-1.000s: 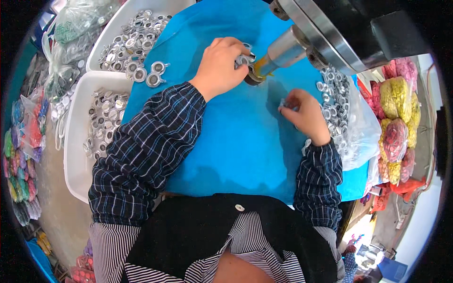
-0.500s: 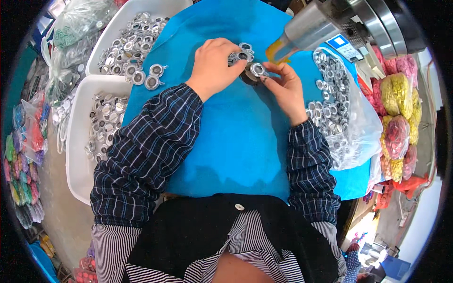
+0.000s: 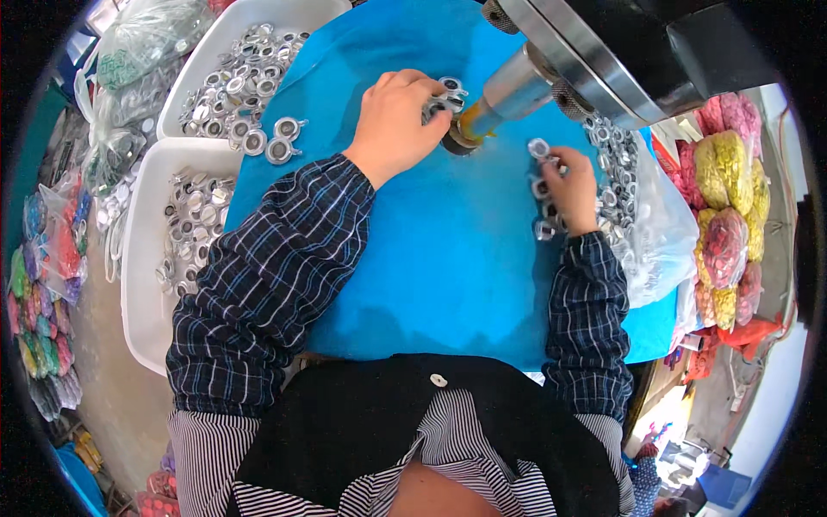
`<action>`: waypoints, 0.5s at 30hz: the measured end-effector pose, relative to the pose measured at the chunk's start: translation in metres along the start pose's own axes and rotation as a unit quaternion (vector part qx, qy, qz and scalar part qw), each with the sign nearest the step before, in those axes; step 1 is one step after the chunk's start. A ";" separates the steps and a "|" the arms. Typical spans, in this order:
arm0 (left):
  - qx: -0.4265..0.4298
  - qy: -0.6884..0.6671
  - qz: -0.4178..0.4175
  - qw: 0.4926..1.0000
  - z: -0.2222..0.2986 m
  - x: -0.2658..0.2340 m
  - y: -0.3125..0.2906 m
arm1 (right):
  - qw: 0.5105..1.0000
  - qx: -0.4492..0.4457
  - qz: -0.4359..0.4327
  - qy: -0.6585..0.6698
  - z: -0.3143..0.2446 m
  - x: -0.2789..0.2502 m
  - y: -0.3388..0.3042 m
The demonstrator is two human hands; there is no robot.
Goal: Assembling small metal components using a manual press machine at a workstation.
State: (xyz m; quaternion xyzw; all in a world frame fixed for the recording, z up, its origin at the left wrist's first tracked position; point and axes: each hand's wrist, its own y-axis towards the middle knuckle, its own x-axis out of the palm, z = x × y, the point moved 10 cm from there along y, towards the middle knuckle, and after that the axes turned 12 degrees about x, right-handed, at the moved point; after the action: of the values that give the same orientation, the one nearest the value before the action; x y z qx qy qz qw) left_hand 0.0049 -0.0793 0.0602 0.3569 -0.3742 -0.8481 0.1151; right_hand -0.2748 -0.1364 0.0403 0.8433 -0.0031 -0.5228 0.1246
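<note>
My left hand (image 3: 398, 125) is beside the press's round base die (image 3: 459, 145), its fingers curled round a few small round silver parts with side tabs (image 3: 437, 108). Another such part (image 3: 451, 84) shows just beyond its fingertips. The press ram (image 3: 508, 90), a steel cylinder with a yellowish smeared tip, is down on the die. To the right, my right hand (image 3: 570, 188) is closed, with a small round silver part (image 3: 538, 148) at its fingertips, somewhat blurred. More of these parts (image 3: 544, 229) lie on the blue cloth close by.
Two white bins (image 3: 136, 250) of similar parts stand at the left, with two loose parts (image 3: 280, 148) beside them. A clear plastic bag (image 3: 659, 246) and a pile of parts (image 3: 616, 164) are at the right. The press head (image 3: 594, 52) overhangs the far right of the blue cloth (image 3: 413, 267).
The press ram has come down onto the die. My right hand has moved away from the die, rightward and nearer me, to the pile. My left hand has barely moved.
</note>
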 end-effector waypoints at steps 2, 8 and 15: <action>0.014 -0.011 -0.001 1.000 0.004 0.000 0.002 | 0.998 -0.061 -0.001 -0.006 -0.036 0.009 -0.006; 0.063 -0.038 -0.002 0.997 0.018 0.004 0.004 | 0.996 -0.049 0.031 0.072 -0.061 0.017 -0.011; 0.101 -0.036 -0.004 0.994 0.029 0.009 0.004 | 0.978 0.011 -0.018 0.206 -0.046 0.024 0.004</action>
State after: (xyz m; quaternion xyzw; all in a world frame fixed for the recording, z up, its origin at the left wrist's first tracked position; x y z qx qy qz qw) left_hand -0.0221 -0.0703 0.0724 0.3371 -0.4601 -0.8191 0.0615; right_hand -0.2227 -0.1342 0.0399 0.9341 0.0319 -0.3398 0.1045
